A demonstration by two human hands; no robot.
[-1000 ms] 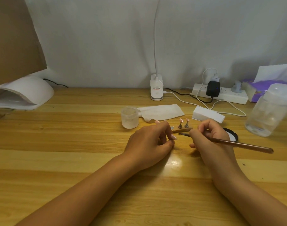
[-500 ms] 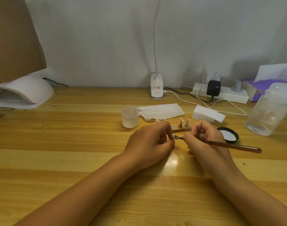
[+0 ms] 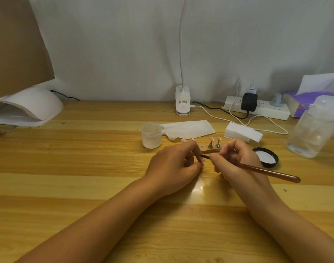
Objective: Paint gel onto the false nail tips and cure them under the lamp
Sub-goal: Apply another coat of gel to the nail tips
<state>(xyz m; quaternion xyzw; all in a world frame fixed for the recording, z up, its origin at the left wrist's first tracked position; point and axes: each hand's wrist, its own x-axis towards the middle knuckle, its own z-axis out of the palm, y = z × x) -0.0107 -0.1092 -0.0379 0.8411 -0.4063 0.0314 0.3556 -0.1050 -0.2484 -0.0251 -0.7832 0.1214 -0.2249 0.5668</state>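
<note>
Desk (image 3: 86, 168): hands (image 3: 173, 166), brush (image 3: 266, 170), nail tip (image 3: 201, 159) central

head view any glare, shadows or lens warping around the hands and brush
Head view: a bright glare patch lies on the table just nearer the camera than the left hand and right hand; a soft shadow darkens the wall at right; the wide lens stretches the forearms toward the bottom corners; where the brush tip meets the left hand, detail is too small to read.

Home nail desk: curing lamp (image 3: 29, 105), power strip (image 3: 265, 110).
</note>
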